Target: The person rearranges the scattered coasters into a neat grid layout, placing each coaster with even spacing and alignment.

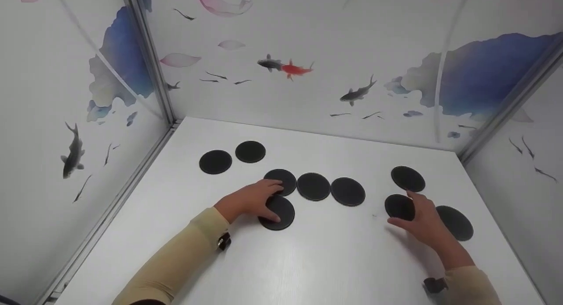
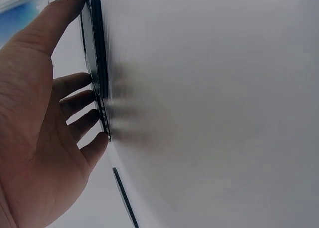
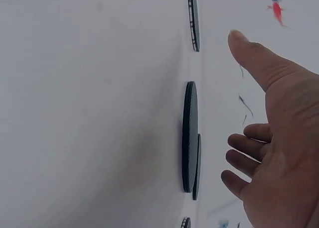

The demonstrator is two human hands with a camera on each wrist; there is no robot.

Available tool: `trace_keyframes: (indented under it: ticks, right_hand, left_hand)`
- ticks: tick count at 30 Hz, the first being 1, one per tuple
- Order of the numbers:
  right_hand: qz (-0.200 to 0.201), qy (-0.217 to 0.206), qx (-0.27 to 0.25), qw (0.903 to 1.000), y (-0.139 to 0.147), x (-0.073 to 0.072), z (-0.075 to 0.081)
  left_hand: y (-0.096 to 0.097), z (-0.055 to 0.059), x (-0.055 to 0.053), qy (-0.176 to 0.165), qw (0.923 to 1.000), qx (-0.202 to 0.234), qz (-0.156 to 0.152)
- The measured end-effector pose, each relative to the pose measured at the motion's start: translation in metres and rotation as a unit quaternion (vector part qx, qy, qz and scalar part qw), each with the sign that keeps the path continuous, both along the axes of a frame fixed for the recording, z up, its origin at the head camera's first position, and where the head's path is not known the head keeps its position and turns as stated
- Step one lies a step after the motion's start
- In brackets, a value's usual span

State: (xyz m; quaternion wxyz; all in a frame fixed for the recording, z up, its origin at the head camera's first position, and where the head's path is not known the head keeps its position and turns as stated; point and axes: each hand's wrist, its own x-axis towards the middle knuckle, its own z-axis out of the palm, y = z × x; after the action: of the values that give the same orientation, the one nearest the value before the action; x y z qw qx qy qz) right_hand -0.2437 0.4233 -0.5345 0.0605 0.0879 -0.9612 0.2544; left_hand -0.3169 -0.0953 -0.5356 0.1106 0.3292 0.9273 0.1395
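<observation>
Several flat black round discs, like coasters, lie on a white table. In the head view my left hand (image 1: pixel 255 198) rests over two of them, its fingertips on an upper disc (image 1: pixel 285 178) and its thumb on a lower disc (image 1: pixel 281 208). The left wrist view shows the left fingers (image 2: pixel 82 96) spread, with their tips against the disc edges. My right hand (image 1: pixel 422 219) is held over another disc (image 1: pixel 399 207), thumb and fingers apart. From the right wrist, that hand (image 3: pixel 279 138) appears clear of the discs, with nothing in its grasp.
Two discs (image 1: pixel 313 186) (image 1: pixel 348 191) continue the row rightward from the left hand. Farther left lie two more discs (image 1: pixel 215 161) (image 1: pixel 250 151). One disc (image 1: pixel 408 178) sits beyond the right hand, another (image 1: pixel 457 223) beside it. Printed walls (image 1: pixel 308 103) enclose the table (image 1: pixel 334 261).
</observation>
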Motion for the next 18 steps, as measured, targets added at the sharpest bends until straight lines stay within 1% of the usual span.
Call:
trace_keyframes:
  ticks: [4,7,12,18]
  right_hand:
    - [-0.007,-0.011,0.019,0.9997,0.01,0.0,-0.004]
    - [-0.01,-0.029,0.023,0.9993,0.015,-0.002,-0.005]
    - [-0.013,-0.06,0.026,0.9978,0.018,-0.004,-0.006]
    - [-0.014,-0.087,0.026,0.9957,0.018,-0.006,-0.009]
  left_hand:
    - [0.0,0.001,0.0,0.004,1.0,0.0,-0.002]
    - [0.0,0.002,0.0,0.0,1.0,0.003,0.0]
    - [0.0,0.001,0.001,-0.003,1.0,0.006,0.003]
    - [0.0,-0.001,0.001,0.005,1.0,0.001,0.0]
